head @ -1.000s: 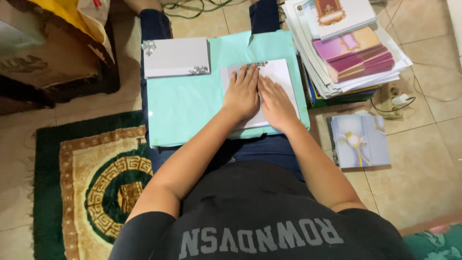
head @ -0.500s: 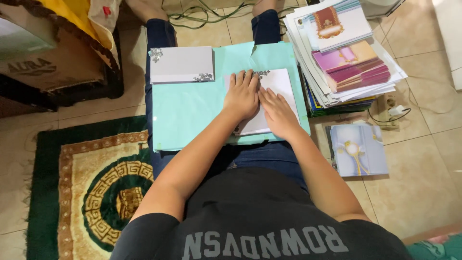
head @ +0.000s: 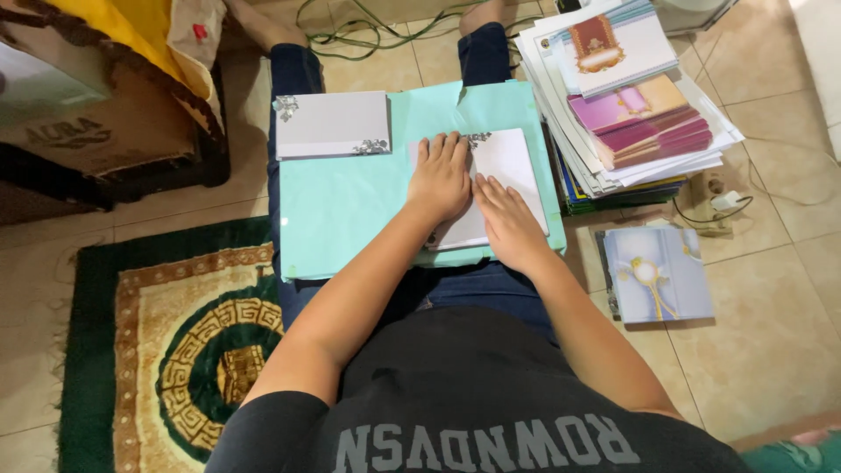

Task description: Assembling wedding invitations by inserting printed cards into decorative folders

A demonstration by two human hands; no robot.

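head view: white card [head: 504, 171] partly hidden under both hands
left hand [head: 441, 175]: flat, fingers spread, pressing card
right hand [head: 505, 221]: flat, pressing card

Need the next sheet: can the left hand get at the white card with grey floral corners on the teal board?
Probably yes. The left hand presses the white sheet, and the white card with grey floral corners lies uncovered to its left with nothing between.

matt white paper card [head: 504, 180], smooth mint paper folder [head: 350, 210], glossy tile floor [head: 771, 333]
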